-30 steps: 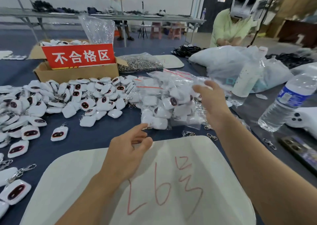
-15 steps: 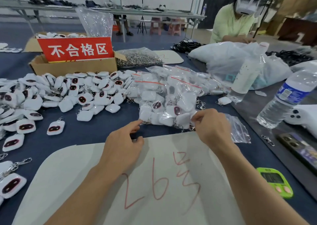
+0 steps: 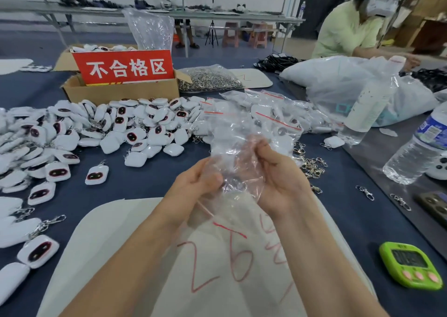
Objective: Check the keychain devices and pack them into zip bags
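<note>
Two hands, left hand (image 3: pixel 193 183) and right hand (image 3: pixel 278 179), each pinch one clear zip bag (image 3: pixel 232 152)

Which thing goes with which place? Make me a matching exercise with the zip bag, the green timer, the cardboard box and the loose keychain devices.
Things:
1. zip bag
2. green timer
3. cardboard box
4. loose keychain devices

Places:
A. near right on the table
B. far left, holding the red sign
C. gripped by the left hand and right hand
D. piled on the left, in front of the box

Pairs: 1-C, 2-A, 3-B, 4-D
</note>
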`<state>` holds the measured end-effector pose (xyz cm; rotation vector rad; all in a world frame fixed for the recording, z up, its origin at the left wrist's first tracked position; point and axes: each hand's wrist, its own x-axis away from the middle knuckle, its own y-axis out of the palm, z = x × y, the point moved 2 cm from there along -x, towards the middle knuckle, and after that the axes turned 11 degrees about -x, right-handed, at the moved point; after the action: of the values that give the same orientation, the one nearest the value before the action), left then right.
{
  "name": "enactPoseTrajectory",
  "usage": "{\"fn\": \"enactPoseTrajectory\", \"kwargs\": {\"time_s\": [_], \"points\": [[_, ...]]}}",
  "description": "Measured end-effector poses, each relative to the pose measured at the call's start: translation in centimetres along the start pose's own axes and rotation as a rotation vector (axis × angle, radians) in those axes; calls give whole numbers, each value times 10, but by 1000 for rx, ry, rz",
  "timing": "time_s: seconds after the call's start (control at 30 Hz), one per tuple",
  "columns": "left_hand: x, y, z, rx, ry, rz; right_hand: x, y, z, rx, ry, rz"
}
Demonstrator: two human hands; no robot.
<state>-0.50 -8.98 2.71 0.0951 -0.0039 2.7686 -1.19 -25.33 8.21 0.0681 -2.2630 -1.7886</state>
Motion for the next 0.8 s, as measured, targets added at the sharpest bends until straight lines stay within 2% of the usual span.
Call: {"fn": "enactPoseTrajectory", "kwargs": {"time_s": [0.1, 0.17, 0.33, 0.47, 0.6, 0.73, 0.8], "points": [[2, -17, 4, 62, -23, 5, -18, -12, 4, -296, -10, 16], [2, -30, 6, 160, -32, 77, -26, -26, 2, -297, -71, -4], [0, -63, 11, 421, -49, 301, -35, -53, 2, 225, -204, 145], [2, -73, 13, 598, -48, 299, -36, -54, 10, 440, -254, 128], [3, -75, 14, 511, -22, 346, -32, -51, 14, 574, -387, 162], [1, -74, 15, 361, -19, 419, -23, -49, 18, 1123, -714, 353], [0, -72, 14, 332, -10, 500, -15, -43, 27, 1344, -877, 364]]}}
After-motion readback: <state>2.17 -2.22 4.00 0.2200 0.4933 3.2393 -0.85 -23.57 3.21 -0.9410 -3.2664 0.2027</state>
